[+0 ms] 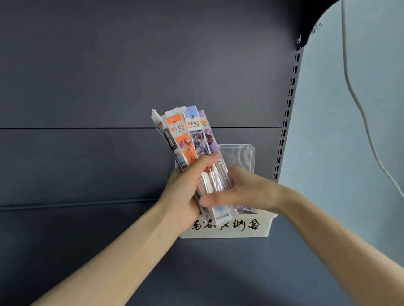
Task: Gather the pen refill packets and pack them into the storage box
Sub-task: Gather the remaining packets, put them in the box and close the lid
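refill packets [189, 139]: upright bunch, storage box [228, 231] at 6 o'clock; left hand [182, 194] curled round, right hand [246, 193] pinching, likely squaring ends.

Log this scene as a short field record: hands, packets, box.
packets: bundle of long flat plastic pen refill packets, orange, blue and purple tops, roughly upright over the box
left hand: grip closed round the bundle, thumb across its front
right hand: grip on the bundle's lower part
box: translucent white plastic storage box with black handwriting, on dark grey shelf
status: packets in both hands, not yet released
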